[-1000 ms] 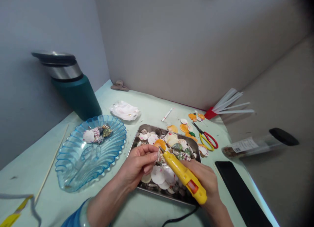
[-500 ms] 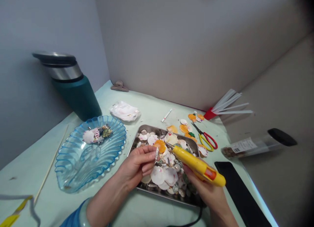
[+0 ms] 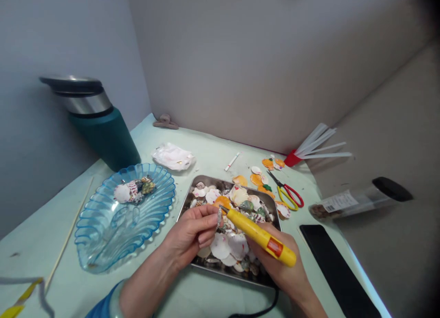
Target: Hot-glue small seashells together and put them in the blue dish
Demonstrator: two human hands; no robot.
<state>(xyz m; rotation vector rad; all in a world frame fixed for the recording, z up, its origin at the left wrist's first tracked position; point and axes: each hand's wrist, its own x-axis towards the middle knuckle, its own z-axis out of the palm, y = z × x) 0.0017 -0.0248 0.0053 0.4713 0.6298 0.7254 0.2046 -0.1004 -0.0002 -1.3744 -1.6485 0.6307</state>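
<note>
Your one view comes from the camera on your head, facing forward and down over the table (image 3: 213, 146). It looks from close above the work, near enough that your left hand (image 3: 190, 231) and right hand (image 3: 282, 272) sit large toward six o'clock, with your forearms (image 3: 147, 279) at seven and five. The tray (image 3: 237, 277) lies beneath them, the bottle (image 3: 105, 132) shows at nine, the clear tube (image 3: 360, 201) between three and four, and the grey wall (image 3: 240, 70) fills twelve
</note>
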